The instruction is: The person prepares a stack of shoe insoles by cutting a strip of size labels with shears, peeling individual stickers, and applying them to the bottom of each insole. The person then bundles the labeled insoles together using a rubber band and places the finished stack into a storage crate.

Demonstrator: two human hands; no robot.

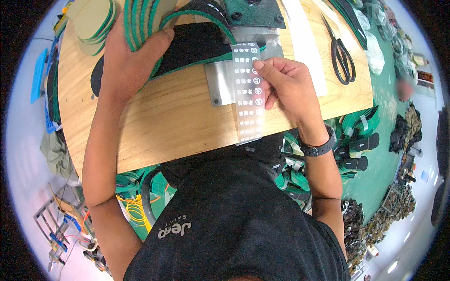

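Observation:
My left hand [129, 70] is closed round several insoles [147, 21] with green edges and beige undersides, at the far left of the table. Under and beside it lie black insoles [187, 49] with green edges; one of them bends up toward the press. Between thumb and fingers, my right hand [288, 84] pinches the edge of a see-through film strip [247, 107] with rows of white printed marks. The strip runs from below the dark green press block [253, 14] down over the table's front edge. A grey metal plate [220, 84] sits partly under it.
Black-handled scissors [343, 61] lie on the wooden table [178, 126] at the right, near a white paper strip [307, 47]. A stack of beige insole pieces [91, 21] stands at the far left. Bundled insoles [358, 145] fill the space below the table's right side.

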